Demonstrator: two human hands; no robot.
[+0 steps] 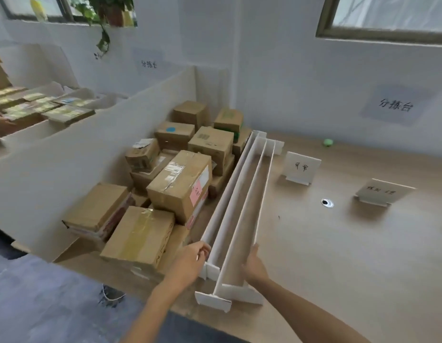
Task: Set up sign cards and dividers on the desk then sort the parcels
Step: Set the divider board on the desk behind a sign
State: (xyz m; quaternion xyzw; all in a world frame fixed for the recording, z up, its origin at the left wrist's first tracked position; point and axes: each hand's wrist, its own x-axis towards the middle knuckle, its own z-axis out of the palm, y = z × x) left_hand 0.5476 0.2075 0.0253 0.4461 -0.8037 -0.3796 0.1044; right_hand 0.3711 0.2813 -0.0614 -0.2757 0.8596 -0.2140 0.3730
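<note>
Three long white foam-board dividers [242,194] stand close together on the wooden desk [338,256], running from the near edge to the wall. My left hand [192,256] grips the near end of the leftmost divider. The near end of the rightmost divider is held by my right hand [255,264]. To their left lies a pile of cardboard parcels [180,184]; one bears a pink label. Two white sign cards stand to the right: one [302,167] upright, the other [382,193] leaning back.
A tall white partition [96,149] borders the parcel pile on the left; beyond it lies another desk with more parcels [41,107]. A cable hole [327,203] and a small green ball [328,142] are on the desk. Paper signs hang on the wall.
</note>
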